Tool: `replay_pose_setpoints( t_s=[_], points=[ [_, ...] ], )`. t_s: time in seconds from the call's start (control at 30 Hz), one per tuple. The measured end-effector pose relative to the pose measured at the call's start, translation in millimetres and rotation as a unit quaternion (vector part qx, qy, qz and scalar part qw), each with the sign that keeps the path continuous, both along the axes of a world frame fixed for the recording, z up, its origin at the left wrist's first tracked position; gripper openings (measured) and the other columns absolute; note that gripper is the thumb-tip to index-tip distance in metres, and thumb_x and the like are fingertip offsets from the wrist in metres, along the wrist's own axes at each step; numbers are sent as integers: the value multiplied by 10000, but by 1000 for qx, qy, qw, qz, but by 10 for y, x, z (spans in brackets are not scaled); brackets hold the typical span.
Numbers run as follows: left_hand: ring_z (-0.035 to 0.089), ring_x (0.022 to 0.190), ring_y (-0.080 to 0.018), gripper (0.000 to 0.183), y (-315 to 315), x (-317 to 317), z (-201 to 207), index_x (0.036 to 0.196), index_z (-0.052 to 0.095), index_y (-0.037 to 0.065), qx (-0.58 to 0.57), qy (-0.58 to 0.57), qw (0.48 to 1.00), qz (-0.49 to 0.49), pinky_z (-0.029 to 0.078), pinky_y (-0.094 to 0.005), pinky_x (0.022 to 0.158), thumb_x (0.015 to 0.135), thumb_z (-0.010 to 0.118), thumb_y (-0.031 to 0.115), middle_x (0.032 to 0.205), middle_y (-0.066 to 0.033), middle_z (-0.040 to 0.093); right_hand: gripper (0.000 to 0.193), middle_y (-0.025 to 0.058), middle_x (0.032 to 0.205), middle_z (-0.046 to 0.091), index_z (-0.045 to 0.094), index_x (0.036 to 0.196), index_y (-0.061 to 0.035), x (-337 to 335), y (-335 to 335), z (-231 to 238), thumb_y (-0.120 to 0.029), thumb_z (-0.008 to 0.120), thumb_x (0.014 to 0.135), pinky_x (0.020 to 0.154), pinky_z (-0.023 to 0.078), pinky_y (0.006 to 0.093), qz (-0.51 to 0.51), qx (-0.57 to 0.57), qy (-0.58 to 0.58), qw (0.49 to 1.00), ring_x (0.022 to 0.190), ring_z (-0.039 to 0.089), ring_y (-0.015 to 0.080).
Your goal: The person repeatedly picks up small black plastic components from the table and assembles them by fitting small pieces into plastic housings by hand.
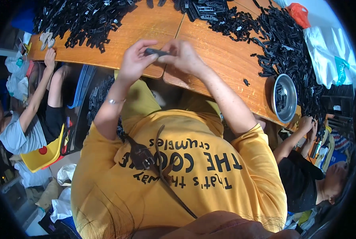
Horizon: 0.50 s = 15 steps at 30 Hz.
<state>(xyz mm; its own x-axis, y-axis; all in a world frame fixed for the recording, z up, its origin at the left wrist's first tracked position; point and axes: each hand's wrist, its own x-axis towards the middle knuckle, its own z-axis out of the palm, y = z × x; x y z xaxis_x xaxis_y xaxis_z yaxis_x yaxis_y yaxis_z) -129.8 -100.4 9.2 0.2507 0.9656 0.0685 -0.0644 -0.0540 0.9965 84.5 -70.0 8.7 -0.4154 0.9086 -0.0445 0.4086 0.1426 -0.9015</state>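
A small, narrow black plastic piece (156, 52) is held between my two hands, just above the near edge of the wooden table (213, 59). My left hand (137, 59) grips its left part between thumb and fingers. At the other end, my right hand (182, 57) pinches it, with fingertips somewhat blurred. Beyond my left hand lies a large heap of black plastic parts (82, 24), some of them long and clip-like. Smaller black pieces (235, 24) are piled past my right hand, and one loose black bit (246, 82) rests apart on the wood.
A steel bowl (285, 98) with black parts stands at the table's right edge, beside another long heap (285, 44). White plastic bags (330, 55) and a red bag (298, 14) lie behind it. Co-workers sit left (24, 123) and right (305, 175). A seam crosses the tabletop.
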Motion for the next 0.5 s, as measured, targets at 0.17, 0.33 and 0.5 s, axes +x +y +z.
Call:
replay_pose_setpoints(
  t_s=[0.17, 0.33, 0.5],
  points=[
    [650, 999, -106, 274, -476, -1187, 116, 1202, 676, -1, -30, 220, 968, 121, 500, -237, 916, 930, 690, -25, 1101, -43, 706, 282, 73, 913, 728, 735, 1092, -61, 332, 397, -29, -236, 817, 887, 774, 564, 345, -46, 83, -51, 994, 851, 693, 190],
    [646, 819, -105, 134, -1001, -2074, -36, 1016, 721, -16, -58, 441, 878, 178, 519, -265, 777, 906, 726, 59, 852, -51, 708, 371, 198, 1226, 651, 678, 1251, -118, 960, 1219, 102, -156, 720, 885, 931, 569, 463, -238, 263, -334, 873, 1082, 681, 386],
    [646, 810, -104, 125, -1074, -1968, -208, 1035, 709, -13, -75, 420, 875, 230, 518, -266, 767, 935, 708, 62, 866, -36, 710, 474, 220, 1313, 589, 622, 1347, -183, 793, 1491, -17, -85, 650, 885, 945, 562, 493, -211, 224, -417, 855, 1168, 634, 416]
  ],
)
